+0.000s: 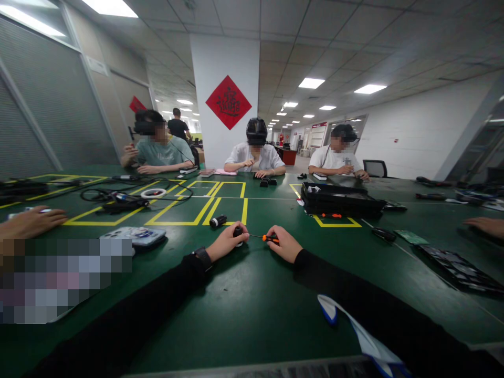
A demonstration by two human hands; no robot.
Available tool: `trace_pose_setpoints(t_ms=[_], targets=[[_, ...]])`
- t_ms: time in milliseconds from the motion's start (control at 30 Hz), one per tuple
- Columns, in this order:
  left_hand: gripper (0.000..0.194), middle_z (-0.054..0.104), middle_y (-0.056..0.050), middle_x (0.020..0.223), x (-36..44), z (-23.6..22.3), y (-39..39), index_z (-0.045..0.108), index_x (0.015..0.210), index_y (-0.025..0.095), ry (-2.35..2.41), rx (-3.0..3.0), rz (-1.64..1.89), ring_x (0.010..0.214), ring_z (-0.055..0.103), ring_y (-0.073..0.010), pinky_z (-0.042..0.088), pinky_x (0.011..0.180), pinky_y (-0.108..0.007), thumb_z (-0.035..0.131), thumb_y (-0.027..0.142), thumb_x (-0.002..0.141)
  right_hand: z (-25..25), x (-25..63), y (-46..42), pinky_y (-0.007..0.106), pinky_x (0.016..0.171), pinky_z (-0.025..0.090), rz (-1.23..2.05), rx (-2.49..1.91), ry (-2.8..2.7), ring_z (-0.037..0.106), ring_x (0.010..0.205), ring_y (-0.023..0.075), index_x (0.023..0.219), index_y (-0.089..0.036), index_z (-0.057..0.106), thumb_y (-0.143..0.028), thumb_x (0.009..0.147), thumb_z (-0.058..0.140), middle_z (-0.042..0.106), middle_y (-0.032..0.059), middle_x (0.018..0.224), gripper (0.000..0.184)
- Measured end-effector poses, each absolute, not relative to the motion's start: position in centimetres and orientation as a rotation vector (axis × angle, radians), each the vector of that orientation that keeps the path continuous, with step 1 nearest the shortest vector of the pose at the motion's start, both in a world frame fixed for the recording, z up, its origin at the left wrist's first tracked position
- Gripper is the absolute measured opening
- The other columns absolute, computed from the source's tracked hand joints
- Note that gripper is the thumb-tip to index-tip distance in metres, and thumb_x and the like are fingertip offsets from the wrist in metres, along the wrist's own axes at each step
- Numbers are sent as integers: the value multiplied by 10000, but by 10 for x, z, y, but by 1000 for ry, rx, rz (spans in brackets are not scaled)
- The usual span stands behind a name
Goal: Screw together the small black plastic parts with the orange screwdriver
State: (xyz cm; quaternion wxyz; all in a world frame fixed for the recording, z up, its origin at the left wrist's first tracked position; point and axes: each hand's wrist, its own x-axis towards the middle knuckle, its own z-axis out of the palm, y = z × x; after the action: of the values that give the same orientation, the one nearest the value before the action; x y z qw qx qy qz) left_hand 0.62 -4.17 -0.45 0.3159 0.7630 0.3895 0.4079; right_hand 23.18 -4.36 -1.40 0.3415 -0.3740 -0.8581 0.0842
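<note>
In front of me, over the green table, my left hand [227, 242] is closed around a small black cylindrical part [238, 231]; its lower portion is hidden by the fingers. A watch with a dark band [202, 258] is on that wrist. My right hand [285, 243] grips the black and orange handle of a screwdriver [265, 238]. The thin shaft points left and its tip reaches the black part, though I cannot tell whether it sits in a screw. Just beyond my left hand lies another short black cylinder [218, 221] with a whitish band.
Black trays [342, 200] stand at the right back, near a dark-handled tool [384, 234] and a green circuit board [410, 237]. A patterned case [136, 236] and tangled cables [114, 202] lie left. Other people sit opposite; a neighbour's hand [37, 223] rests at left.
</note>
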Motion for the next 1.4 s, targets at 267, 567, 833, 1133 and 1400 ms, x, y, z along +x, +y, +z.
trace_pose_setpoints(t_ms=[267, 567, 833, 1133, 1400], targets=[[239, 581, -3, 708, 6, -4, -43, 516, 805, 158, 1042, 2022, 1086, 683, 536, -125, 423, 689, -272, 530, 381, 720, -11, 231, -44, 283, 756, 358, 228, -1007, -2234, 450, 805, 138, 830, -153, 533, -190, 827, 399, 508, 37, 822, 139], [251, 588, -6, 704, 7, -2, -45, 517, 808, 158, 1036, 1991, 1083, 676, 540, -125, 425, 682, -268, 520, 393, 723, -13, 233, -43, 284, 737, 362, 213, -958, -2222, 450, 799, 148, 841, -161, 507, -145, 743, 491, 502, 35, 839, 101], [240, 580, -2, 718, 5, -5, -43, 510, 820, 160, 1021, 2025, 1069, 674, 534, -120, 420, 667, -261, 523, 381, 726, -12, 231, -44, 284, 750, 364, 208, -1004, -2214, 456, 820, 147, 909, -162, 501, -213, 763, 508, 510, 38, 866, 155], [263, 577, 0, 708, 6, -5, -43, 507, 821, 158, 1044, 1996, 1065, 664, 534, -123, 422, 650, -260, 527, 399, 718, -11, 233, -43, 278, 731, 363, 181, -974, -2259, 448, 781, 141, 795, -158, 522, -205, 782, 483, 502, 33, 808, 62], [251, 584, -3, 714, 6, -4, -44, 503, 816, 162, 1030, 2003, 1063, 672, 536, -121, 419, 656, -254, 503, 402, 742, -13, 233, -43, 262, 692, 371, 204, -972, -2253, 452, 758, 135, 826, -166, 487, -201, 723, 551, 507, 20, 823, 126]])
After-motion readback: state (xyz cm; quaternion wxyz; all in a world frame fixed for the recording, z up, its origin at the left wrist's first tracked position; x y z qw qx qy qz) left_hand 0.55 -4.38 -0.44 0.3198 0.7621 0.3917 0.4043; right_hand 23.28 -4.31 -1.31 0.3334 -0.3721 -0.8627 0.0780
